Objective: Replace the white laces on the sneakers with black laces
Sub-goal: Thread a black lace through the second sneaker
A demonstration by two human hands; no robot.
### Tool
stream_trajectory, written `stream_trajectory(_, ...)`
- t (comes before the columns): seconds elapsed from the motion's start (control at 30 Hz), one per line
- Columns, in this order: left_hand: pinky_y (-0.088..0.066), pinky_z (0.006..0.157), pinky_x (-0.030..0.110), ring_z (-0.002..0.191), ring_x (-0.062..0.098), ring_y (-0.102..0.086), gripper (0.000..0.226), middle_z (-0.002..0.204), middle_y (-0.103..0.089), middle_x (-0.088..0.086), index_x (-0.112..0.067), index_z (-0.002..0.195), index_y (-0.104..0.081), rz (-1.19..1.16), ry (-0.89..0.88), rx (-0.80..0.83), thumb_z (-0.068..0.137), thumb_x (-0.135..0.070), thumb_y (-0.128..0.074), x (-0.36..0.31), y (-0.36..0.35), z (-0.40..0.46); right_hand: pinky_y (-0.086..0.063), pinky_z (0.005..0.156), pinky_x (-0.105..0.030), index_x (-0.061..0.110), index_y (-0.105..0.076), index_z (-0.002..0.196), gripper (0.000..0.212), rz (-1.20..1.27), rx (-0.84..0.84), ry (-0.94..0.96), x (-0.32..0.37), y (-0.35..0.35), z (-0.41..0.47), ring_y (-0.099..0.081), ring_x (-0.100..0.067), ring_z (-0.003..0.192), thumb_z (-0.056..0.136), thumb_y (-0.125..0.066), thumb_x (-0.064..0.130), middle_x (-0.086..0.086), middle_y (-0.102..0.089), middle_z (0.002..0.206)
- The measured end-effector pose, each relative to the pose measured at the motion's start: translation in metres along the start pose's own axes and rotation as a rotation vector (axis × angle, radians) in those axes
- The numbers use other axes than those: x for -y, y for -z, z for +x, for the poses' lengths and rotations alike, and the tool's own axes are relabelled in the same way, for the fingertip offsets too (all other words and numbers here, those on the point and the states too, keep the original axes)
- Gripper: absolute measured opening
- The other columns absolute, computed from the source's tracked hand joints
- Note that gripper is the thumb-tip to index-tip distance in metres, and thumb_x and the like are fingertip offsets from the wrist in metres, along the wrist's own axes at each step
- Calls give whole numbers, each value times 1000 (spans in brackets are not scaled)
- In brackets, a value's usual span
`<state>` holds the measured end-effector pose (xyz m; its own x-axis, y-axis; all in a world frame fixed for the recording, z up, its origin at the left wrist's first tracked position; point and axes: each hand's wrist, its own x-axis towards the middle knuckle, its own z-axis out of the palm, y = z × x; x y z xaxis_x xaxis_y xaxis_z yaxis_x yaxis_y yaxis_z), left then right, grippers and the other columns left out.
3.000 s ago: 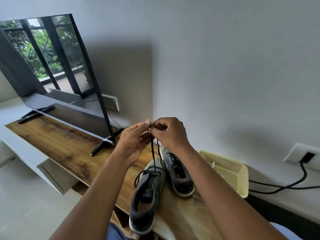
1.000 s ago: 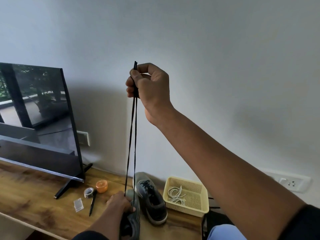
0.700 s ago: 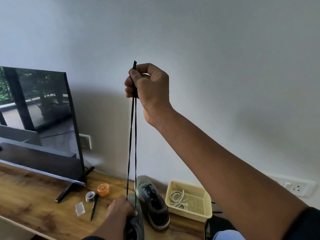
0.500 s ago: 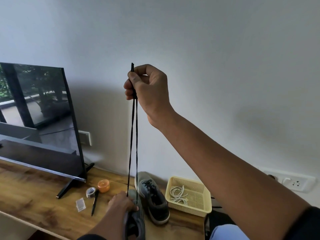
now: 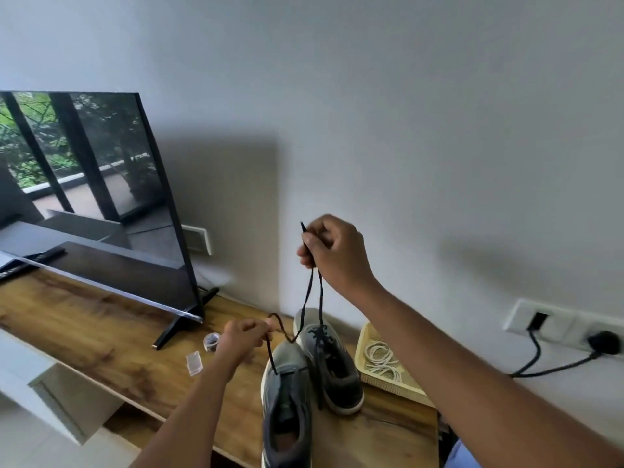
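I am seeing my right hand (image 5: 332,253) gripping both ends of the black lace (image 5: 309,292) above the counter (image 5: 84,332); left hand (image 5: 243,337) is pinching one strand beside the near sneaker (image 5: 287,400); white laces (image 5: 381,361) are lying in the yellow basket (image 5: 366,336).

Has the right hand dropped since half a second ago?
Yes. The right hand, gripping the black lace, has come down toward the sneakers; against the TV it was above the top edge, now level with the screen's lower part.
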<state>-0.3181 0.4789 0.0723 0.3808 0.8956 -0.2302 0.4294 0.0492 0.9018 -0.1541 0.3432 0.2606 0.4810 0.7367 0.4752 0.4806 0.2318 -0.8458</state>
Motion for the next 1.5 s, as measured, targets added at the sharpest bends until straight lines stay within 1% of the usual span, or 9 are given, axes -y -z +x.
stream_trajectory(0.17,-54,54,30,66,22,-68,19,71,-75,10,-18,81,-78,-18,246,-220,80,-36,-70,28,19,9,-59,82,-40,18,-67,85,13,-132,-66,-128,-81,-15,-28,-73,-9,74,96,-64,11,7,-75,75)
stream_trajectory(0.33,-64,81,42,79,29,-74,23,82,-75,10,-13,97,-69,431,315,-292,84,-32,-66,46,30,10,-43,70,-27,14,-67,80,15,-347,4,-218,-124,-14,-19,-67,-13,78,95,-69,13,6,-69,77)
stream_trajectory(0.53,-62,85,41,95,31,-73,28,104,-71,11,-16,111,-51,801,206,-139,87,-26,-62,26,21,-9,-45,62,-30,14,-62,83,18,-739,129,-148,-150,2,-21,-63,-20,77,95,-60,2,1,-66,82)
stream_trajectory(0.63,-67,67,39,78,23,-77,18,88,-76,9,-12,98,-74,657,151,81,92,-28,-69,9,6,-15,-52,69,-36,13,-65,96,14,-863,190,-22,-151,3,-25,-62,-25,79,97,-55,3,-4,-63,89)
stream_trajectory(0.73,-66,63,33,77,22,-78,28,89,-76,12,-10,95,-75,630,110,254,90,-38,-80,-6,-9,-22,-55,76,-33,16,-74,92,14,-704,346,19,-150,-6,-35,-63,-15,79,97,-62,11,2,-69,88)
stream_trajectory(0.93,-67,72,33,68,14,-78,31,84,-78,5,-13,97,-73,806,90,293,83,-36,-87,-14,-32,-36,-57,79,-35,21,-81,93,13,-644,695,-48,-160,-37,-63,-69,-18,85,93,-68,19,1,-75,90)
stream_trajectory(1.07,-61,61,20,59,6,-74,10,61,-74,-3,-16,81,-73,834,69,233,83,-25,-79,-12,-39,-38,-59,69,-39,19,-77,90,16,-708,752,-8,-165,-46,-75,-68,-25,77,86,-62,15,-2,-72,84)
stream_trajectory(1.27,-56,56,17,68,10,-76,8,84,-78,1,-17,89,-79,590,153,197,89,-12,-72,3,-28,-39,-59,62,-42,14,-68,80,12,-822,761,66,-178,-60,-89,-63,-30,70,86,-58,18,-5,-63,77)
stream_trajectory(1.5,-63,86,44,102,37,-73,24,109,-77,17,-8,105,-82,330,246,201,94,4,-65,6,-16,-43,-45,52,-35,18,-53,68,19,-777,703,103,-190,-77,-96,-61,-31,69,86,-57,19,-3,-56,68)
